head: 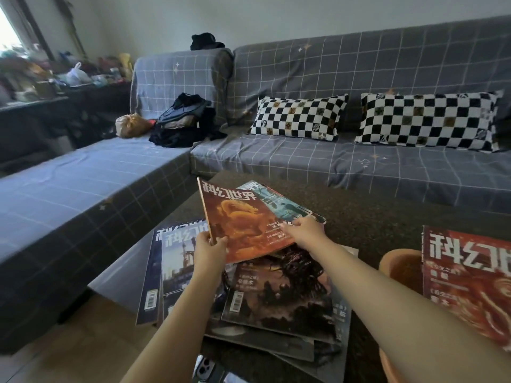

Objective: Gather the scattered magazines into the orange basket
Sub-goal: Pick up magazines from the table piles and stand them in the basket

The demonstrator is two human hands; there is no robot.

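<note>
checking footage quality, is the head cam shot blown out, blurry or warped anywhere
Head view: the window at top left is blown out white; the cluttered shelf beside it is soft and smeary; the sofa back bows from wide-angle distortion; the orange magazine held by the left hand and right hand is fairly sharp, its title legible, with no glare.

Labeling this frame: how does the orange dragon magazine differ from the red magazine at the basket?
The orange magazine is held tilted above the pile by the left hand and right hand; the red magazine stands in the orange basket, untouched. The orange cover shows whole; the red one is cut off by the frame edge. Orange shows a dragon, red a swirl. Both carry the same masthead.
</note>
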